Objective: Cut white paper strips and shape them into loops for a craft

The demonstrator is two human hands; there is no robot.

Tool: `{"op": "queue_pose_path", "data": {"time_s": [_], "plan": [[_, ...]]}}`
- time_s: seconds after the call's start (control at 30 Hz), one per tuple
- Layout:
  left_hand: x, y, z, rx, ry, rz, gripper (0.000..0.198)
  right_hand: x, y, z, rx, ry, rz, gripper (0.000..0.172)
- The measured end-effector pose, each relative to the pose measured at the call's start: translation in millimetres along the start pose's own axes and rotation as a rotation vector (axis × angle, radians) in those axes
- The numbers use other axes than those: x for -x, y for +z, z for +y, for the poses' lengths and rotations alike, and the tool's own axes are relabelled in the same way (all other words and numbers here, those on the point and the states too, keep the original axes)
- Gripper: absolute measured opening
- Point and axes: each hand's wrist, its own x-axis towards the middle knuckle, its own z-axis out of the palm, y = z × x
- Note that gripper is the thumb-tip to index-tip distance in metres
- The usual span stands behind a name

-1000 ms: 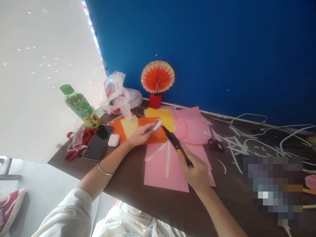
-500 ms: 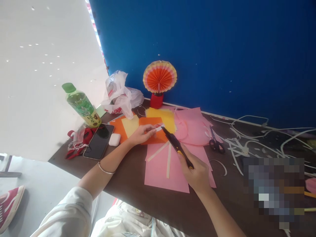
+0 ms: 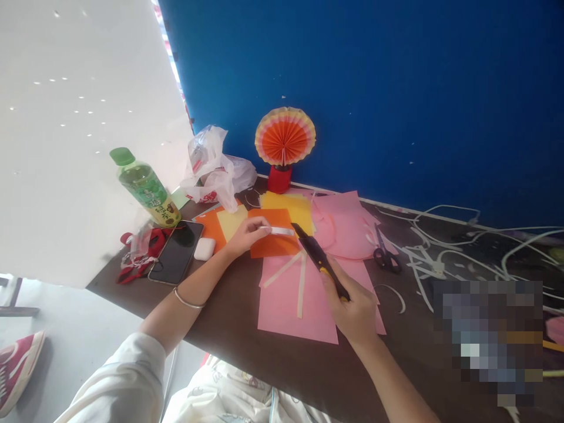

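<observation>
Left fingers point(image 3: 257, 222) pinch a flat white strip point(image 3: 282, 231) over orange paper point(image 3: 271, 248); right fingers point(image 3: 344, 278) grip a slender black cutter point(image 3: 315, 251).

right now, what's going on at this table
The person's left hand pinches a narrow white strip above a flat orange paper sheet. The right hand holds a slim black-and-yellow utility knife, its tip near the strip's free end; whether they touch is unclear. Two pale, narrow strips lie on pink paper sheets nearer the person.
</observation>
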Motion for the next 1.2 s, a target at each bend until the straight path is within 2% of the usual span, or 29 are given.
{"op": "queue_pose_path", "data": {"time_s": [0.23, 0.57, 0.9, 1.2], "plan": [[-0.2, -1.2, -7.6, 0.118, 0.036, 0.086, 0.023, 3.2, -1.6, -1.6, -0.02, -0.027, 0.037, 0.034], [-0.2, 0.2, -8.7, 0.027, 0.051, 0.131, 0.026, 4.7, 0.8, -9.0, -0.036, -0.04, -0.018, 0.035], [1.3, 5.2, 0.5, -0.016, 0.058, 0.111, 0.028, 7.4, 3.1, -8.4, -0.049, -0.027, -0.033, 0.034], [2.3, 10.2, -0.5, -0.041, -0.016, 0.133, 0.029, 5.1, 3.1, -11.2, -0.028, -0.008, -0.069, 0.035]]}}
